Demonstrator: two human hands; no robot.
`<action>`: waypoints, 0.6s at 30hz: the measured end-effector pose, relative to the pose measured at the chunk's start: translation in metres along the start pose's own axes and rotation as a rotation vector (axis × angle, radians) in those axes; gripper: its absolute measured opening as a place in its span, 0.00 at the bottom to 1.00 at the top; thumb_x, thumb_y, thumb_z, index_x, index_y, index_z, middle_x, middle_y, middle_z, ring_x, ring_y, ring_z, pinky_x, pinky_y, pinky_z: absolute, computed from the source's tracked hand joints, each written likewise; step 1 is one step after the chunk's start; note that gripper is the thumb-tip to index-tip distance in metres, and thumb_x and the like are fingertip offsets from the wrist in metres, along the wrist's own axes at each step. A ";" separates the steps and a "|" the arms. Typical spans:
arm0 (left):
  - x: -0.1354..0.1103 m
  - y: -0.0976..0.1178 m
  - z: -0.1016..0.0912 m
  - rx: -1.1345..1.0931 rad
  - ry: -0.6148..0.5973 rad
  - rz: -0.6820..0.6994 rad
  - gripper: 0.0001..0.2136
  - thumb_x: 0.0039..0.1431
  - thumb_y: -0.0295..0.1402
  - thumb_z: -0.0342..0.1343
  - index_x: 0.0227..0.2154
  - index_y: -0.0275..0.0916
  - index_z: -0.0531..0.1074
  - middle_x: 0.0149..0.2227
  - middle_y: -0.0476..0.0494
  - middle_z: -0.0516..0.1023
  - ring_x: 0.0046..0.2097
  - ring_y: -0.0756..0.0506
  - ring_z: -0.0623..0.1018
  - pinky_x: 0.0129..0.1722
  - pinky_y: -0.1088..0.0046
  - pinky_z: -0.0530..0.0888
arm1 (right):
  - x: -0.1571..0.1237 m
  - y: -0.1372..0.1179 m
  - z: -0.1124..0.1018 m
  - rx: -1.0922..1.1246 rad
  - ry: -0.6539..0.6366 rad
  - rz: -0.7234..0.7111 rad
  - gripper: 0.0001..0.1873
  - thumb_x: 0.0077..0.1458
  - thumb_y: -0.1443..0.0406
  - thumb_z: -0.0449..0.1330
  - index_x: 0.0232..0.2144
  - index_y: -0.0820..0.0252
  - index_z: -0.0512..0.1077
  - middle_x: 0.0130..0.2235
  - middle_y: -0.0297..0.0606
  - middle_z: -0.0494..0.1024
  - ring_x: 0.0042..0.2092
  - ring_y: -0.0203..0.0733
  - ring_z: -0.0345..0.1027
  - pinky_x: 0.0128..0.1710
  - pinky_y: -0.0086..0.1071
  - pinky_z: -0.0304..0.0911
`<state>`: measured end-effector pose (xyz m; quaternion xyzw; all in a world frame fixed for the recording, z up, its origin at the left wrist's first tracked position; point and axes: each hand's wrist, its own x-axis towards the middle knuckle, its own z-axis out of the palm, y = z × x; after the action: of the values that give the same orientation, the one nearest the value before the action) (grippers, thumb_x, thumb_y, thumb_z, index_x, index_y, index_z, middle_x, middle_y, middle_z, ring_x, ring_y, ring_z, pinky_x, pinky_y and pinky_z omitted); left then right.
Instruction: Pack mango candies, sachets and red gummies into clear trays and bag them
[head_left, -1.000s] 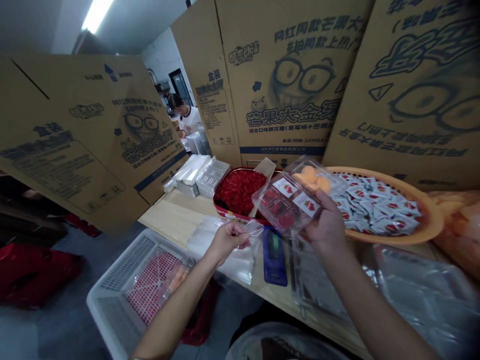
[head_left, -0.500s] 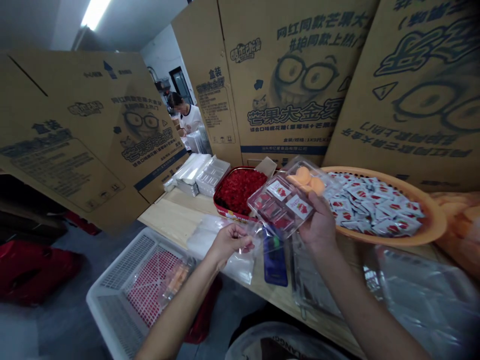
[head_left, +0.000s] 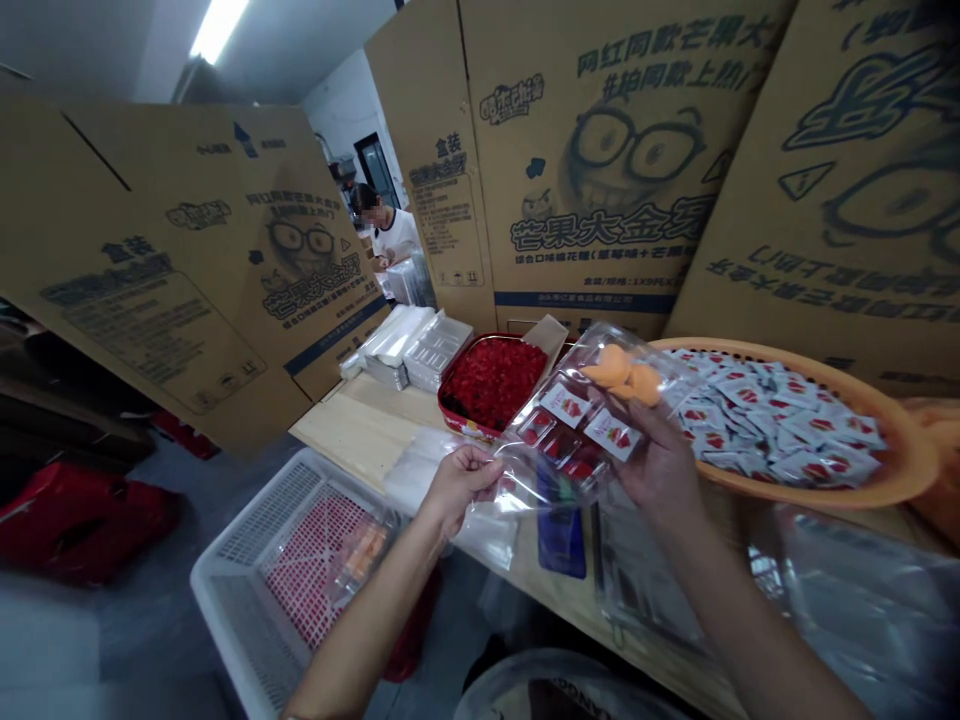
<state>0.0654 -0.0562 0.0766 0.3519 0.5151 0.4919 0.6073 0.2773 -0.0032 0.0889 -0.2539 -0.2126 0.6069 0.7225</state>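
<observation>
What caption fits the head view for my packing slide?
Left hand pinches a clear plastic bag; right hand holds up a filled clear tray.

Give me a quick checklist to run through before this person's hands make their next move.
1. Right hand firmly holds the clear plastic tray: ok.
2. Rounded orange sweets and red-printed packets sit inside the tray: ok.
3. Tray lid fully shut: cannot tell.
4. Left hand pinches the thin clear plastic bag: ok.
5. Bag mouth open: cannot tell.
6. Round orange plastic basket of red-and-white sachets sits beside the right hand: ok.
</observation>
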 end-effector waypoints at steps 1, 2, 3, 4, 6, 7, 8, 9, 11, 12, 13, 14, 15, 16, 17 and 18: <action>0.000 0.001 0.000 -0.003 0.008 0.008 0.24 0.29 0.43 0.71 0.23 0.35 0.65 0.20 0.50 0.74 0.23 0.50 0.76 0.21 0.80 0.66 | 0.000 0.000 -0.001 -0.006 0.003 -0.004 0.12 0.45 0.70 0.61 0.36 0.60 0.74 0.33 0.38 0.81 0.38 0.44 0.76 0.40 0.38 0.72; -0.001 0.002 0.001 -0.005 0.015 0.013 0.24 0.29 0.43 0.71 0.23 0.35 0.65 0.20 0.50 0.75 0.24 0.50 0.76 0.22 0.79 0.67 | 0.000 -0.001 -0.001 -0.012 0.007 -0.002 0.12 0.45 0.70 0.61 0.36 0.60 0.74 0.33 0.38 0.81 0.39 0.44 0.76 0.40 0.37 0.72; -0.001 0.002 0.001 -0.002 0.020 0.017 0.24 0.29 0.43 0.71 0.24 0.35 0.66 0.21 0.49 0.75 0.25 0.49 0.77 0.24 0.78 0.69 | 0.000 -0.001 -0.002 -0.017 0.013 0.004 0.12 0.45 0.69 0.61 0.35 0.60 0.74 0.33 0.39 0.81 0.39 0.44 0.75 0.40 0.37 0.72; -0.001 0.003 0.001 0.006 0.026 0.022 0.24 0.29 0.44 0.71 0.24 0.35 0.66 0.22 0.49 0.76 0.26 0.49 0.77 0.25 0.77 0.70 | 0.000 -0.001 -0.002 -0.020 0.016 0.020 0.12 0.45 0.69 0.61 0.36 0.60 0.74 0.33 0.39 0.81 0.39 0.45 0.75 0.40 0.37 0.72; -0.002 0.004 0.001 0.039 0.030 0.042 0.24 0.29 0.44 0.71 0.24 0.35 0.66 0.22 0.49 0.76 0.26 0.50 0.76 0.26 0.77 0.71 | -0.002 -0.001 -0.001 -0.025 0.013 0.074 0.14 0.44 0.69 0.61 0.37 0.61 0.74 0.33 0.40 0.81 0.38 0.45 0.76 0.39 0.38 0.72; -0.002 0.004 0.001 0.063 0.021 0.048 0.24 0.30 0.44 0.71 0.25 0.35 0.67 0.21 0.49 0.75 0.25 0.51 0.76 0.26 0.77 0.70 | -0.003 -0.001 0.000 -0.028 0.004 0.101 0.15 0.44 0.68 0.62 0.39 0.61 0.73 0.34 0.40 0.81 0.38 0.46 0.76 0.39 0.38 0.73; -0.003 0.005 0.000 0.092 -0.001 0.044 0.24 0.30 0.45 0.71 0.26 0.35 0.68 0.22 0.49 0.75 0.24 0.51 0.75 0.25 0.78 0.70 | -0.004 -0.001 0.001 -0.032 -0.006 0.116 0.17 0.44 0.68 0.62 0.40 0.61 0.73 0.34 0.41 0.81 0.38 0.46 0.76 0.39 0.39 0.73; -0.003 0.005 -0.001 0.122 -0.045 0.032 0.24 0.31 0.45 0.70 0.28 0.35 0.69 0.22 0.49 0.76 0.24 0.52 0.74 0.25 0.78 0.69 | -0.005 -0.001 0.002 -0.039 -0.017 0.119 0.18 0.44 0.68 0.62 0.41 0.61 0.72 0.34 0.41 0.81 0.38 0.47 0.76 0.39 0.40 0.73; -0.004 0.008 -0.003 0.175 -0.168 -0.007 0.23 0.35 0.45 0.69 0.32 0.34 0.71 0.25 0.47 0.77 0.23 0.53 0.73 0.25 0.79 0.68 | -0.004 0.001 0.004 -0.050 -0.036 0.120 0.18 0.43 0.68 0.63 0.41 0.60 0.72 0.35 0.41 0.81 0.38 0.48 0.76 0.39 0.41 0.73; -0.004 0.010 -0.004 0.197 -0.228 -0.023 0.22 0.38 0.44 0.68 0.32 0.34 0.72 0.26 0.46 0.78 0.23 0.53 0.73 0.25 0.79 0.67 | -0.003 0.003 0.004 -0.051 -0.043 0.124 0.17 0.43 0.68 0.63 0.40 0.60 0.72 0.34 0.40 0.81 0.38 0.48 0.76 0.39 0.41 0.73; -0.003 0.012 -0.005 0.210 -0.277 -0.034 0.20 0.40 0.44 0.67 0.32 0.34 0.73 0.27 0.45 0.79 0.24 0.53 0.73 0.25 0.79 0.67 | -0.002 0.004 0.004 -0.046 -0.046 0.133 0.17 0.43 0.69 0.63 0.39 0.59 0.72 0.34 0.40 0.81 0.38 0.47 0.76 0.39 0.41 0.73; -0.002 0.014 -0.006 0.214 -0.313 -0.044 0.19 0.41 0.44 0.67 0.32 0.33 0.74 0.28 0.43 0.79 0.25 0.53 0.73 0.25 0.79 0.67 | 0.000 0.006 0.004 -0.037 -0.047 0.144 0.16 0.42 0.69 0.63 0.38 0.59 0.71 0.34 0.39 0.81 0.37 0.46 0.76 0.38 0.41 0.73; 0.000 0.016 -0.006 0.210 -0.336 -0.063 0.19 0.42 0.44 0.66 0.32 0.33 0.75 0.29 0.42 0.79 0.26 0.52 0.75 0.26 0.79 0.67 | 0.001 0.008 0.003 -0.029 -0.047 0.156 0.16 0.42 0.70 0.63 0.37 0.58 0.71 0.34 0.37 0.81 0.36 0.45 0.76 0.38 0.41 0.73; 0.001 0.018 -0.006 0.202 -0.349 -0.097 0.19 0.42 0.44 0.66 0.32 0.33 0.75 0.30 0.41 0.79 0.27 0.50 0.76 0.27 0.78 0.68 | 0.003 0.010 0.003 -0.024 -0.048 0.167 0.16 0.42 0.70 0.64 0.37 0.58 0.71 0.34 0.36 0.81 0.35 0.45 0.76 0.38 0.41 0.73; 0.003 0.020 -0.005 0.193 -0.354 -0.141 0.19 0.42 0.44 0.66 0.32 0.33 0.75 0.30 0.41 0.80 0.29 0.48 0.77 0.28 0.76 0.69 | 0.004 0.012 0.003 -0.024 -0.052 0.177 0.15 0.41 0.70 0.64 0.36 0.58 0.72 0.34 0.36 0.81 0.35 0.45 0.76 0.38 0.41 0.73; 0.006 0.022 -0.004 0.180 -0.347 -0.183 0.19 0.42 0.44 0.66 0.32 0.33 0.75 0.30 0.40 0.80 0.29 0.47 0.78 0.28 0.75 0.70 | 0.005 0.013 0.003 -0.028 -0.060 0.189 0.14 0.42 0.70 0.65 0.35 0.59 0.72 0.34 0.37 0.81 0.34 0.45 0.76 0.38 0.41 0.73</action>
<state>0.0559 -0.0455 0.0943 0.4361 0.4743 0.3188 0.6952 0.2659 0.0043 0.0831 -0.2647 -0.2179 0.6764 0.6519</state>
